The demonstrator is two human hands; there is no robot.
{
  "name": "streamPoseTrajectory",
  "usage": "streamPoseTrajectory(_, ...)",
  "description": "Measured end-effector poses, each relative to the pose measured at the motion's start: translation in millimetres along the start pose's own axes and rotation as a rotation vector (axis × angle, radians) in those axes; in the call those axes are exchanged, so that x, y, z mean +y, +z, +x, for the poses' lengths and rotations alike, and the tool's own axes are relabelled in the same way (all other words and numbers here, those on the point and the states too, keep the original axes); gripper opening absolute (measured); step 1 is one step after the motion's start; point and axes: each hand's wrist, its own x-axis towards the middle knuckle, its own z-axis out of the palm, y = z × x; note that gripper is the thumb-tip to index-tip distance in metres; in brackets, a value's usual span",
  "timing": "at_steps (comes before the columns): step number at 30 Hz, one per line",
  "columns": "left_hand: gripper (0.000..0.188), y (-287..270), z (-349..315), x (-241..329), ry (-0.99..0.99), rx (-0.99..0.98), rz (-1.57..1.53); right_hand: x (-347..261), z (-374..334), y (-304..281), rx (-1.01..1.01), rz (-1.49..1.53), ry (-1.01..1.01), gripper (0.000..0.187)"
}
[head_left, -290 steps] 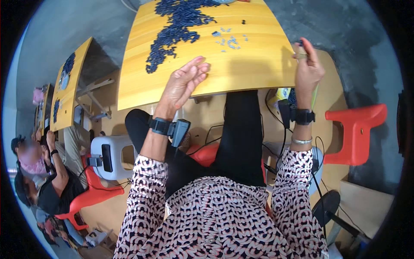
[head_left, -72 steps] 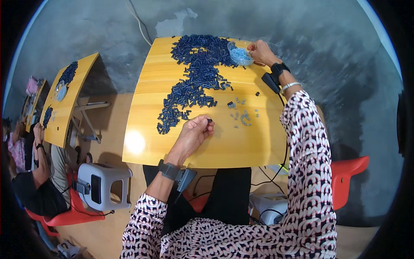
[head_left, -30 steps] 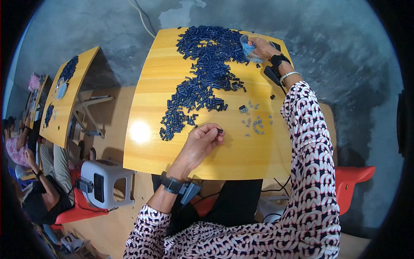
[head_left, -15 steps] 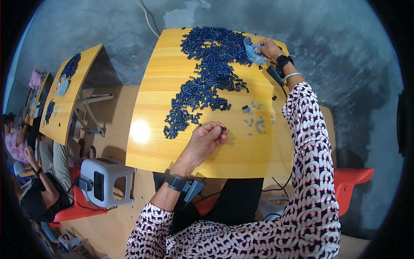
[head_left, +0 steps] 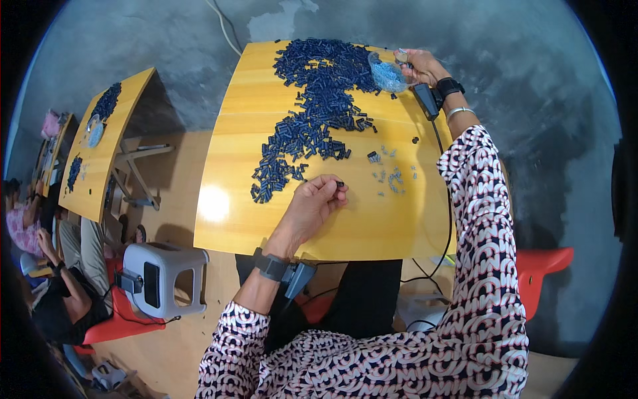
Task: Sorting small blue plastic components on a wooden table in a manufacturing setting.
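Left hand (head_left: 312, 209) fingers pinch one dark piece (head_left: 339, 183); right hand (head_left: 422, 66) grips the clear bag (head_left: 387, 72); big dark pile (head_left: 312, 113) beyond looks unsorted.

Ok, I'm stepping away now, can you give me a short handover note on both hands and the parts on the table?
Left hand: pinching one small dark piece just above the yellow table.
Right hand: stretched to the far edge, at a clump of light-blue bits.
Parts: big pile of dark blue pieces across the far half; a few small light-blue bits loose near the middle right.
Done: hard to judge. Left: most of the pile looks unsorted.
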Motion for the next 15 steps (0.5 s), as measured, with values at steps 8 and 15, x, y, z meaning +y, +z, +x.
streamPoseTrajectory(8, 0.017, -3.6, 1.5, 1.7, 0.031, -0.028, 0.050, -19.1, -85.8, 16.1, -0.193, -0.043, -0.007, 0.019)
streamPoseTrajectory(15, 0.017, -6.1, 5.9, -0.5, 0.067, -0.031, 0.067, 29.1, -142.9, 32.4, -0.163, -0.155, 0.030, 0.015)
